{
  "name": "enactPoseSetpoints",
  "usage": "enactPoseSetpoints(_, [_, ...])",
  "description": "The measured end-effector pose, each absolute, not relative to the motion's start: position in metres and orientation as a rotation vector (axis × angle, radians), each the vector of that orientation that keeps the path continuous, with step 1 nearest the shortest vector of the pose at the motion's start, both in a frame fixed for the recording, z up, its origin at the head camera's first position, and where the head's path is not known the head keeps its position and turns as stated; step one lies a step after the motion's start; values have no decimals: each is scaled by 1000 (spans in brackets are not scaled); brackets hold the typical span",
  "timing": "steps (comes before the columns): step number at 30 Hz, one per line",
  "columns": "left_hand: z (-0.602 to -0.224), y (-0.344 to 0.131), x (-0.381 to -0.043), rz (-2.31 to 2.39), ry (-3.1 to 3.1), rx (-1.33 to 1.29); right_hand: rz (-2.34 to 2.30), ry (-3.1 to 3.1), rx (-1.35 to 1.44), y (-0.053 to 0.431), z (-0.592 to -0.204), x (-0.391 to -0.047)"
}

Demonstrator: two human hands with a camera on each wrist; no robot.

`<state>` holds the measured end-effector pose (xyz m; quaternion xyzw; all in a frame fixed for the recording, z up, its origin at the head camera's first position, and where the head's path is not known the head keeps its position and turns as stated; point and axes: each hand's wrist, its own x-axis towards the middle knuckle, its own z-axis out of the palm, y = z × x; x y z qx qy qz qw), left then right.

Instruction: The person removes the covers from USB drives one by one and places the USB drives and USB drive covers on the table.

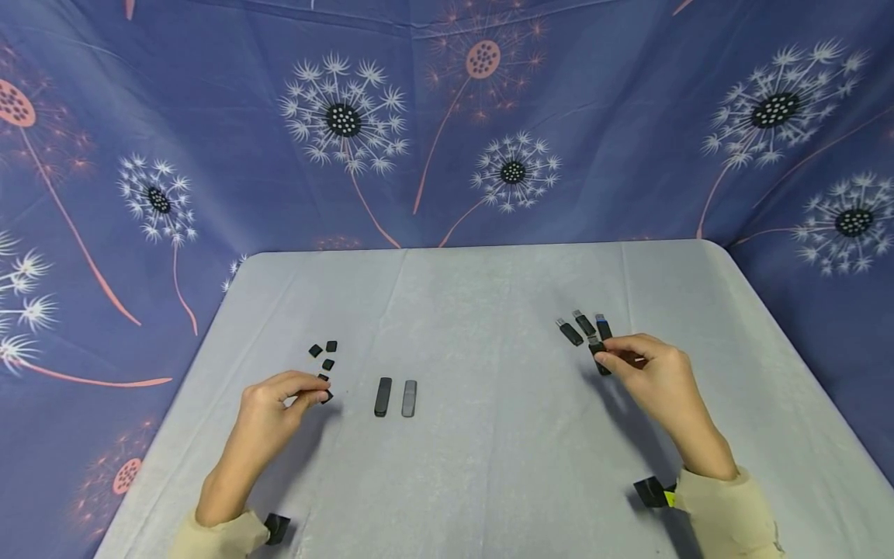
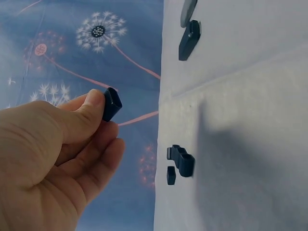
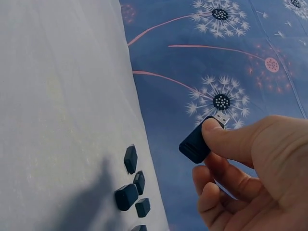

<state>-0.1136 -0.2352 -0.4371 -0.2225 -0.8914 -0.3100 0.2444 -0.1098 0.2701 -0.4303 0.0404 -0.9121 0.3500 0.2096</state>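
My left hand [image 1: 268, 407] pinches a small black USB cap [image 2: 112, 104] between thumb and fingertips, its hollow end facing away from the thumb. Under and beyond that hand, several similar black caps [image 1: 328, 364] lie on the table. Over on the right, my right hand [image 1: 653, 376] holds a black USB flash drive [image 3: 196, 143] by its body, the bare metal plug [image 3: 222, 117] sticking out past the thumb. Several uncapped flash drives [image 1: 570, 332] lie just beyond it, one with a blue plug [image 1: 602, 318].
Between the hands, left of centre, a black closed stick [image 1: 382, 397] and a grey stick [image 1: 409, 398] lie side by side on the pale cloth-covered table [image 1: 475, 466]. A blue dandelion-print curtain [image 1: 594, 93] hangs behind. Black wrist devices [image 1: 651, 491] sit at both cuffs.
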Motion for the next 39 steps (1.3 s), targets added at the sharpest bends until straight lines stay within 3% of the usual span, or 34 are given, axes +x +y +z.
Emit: enactPoseSetpoints(39, [-447,-253,-103,-822,-2412,-579,901,-2673,5,271,-447,-120])
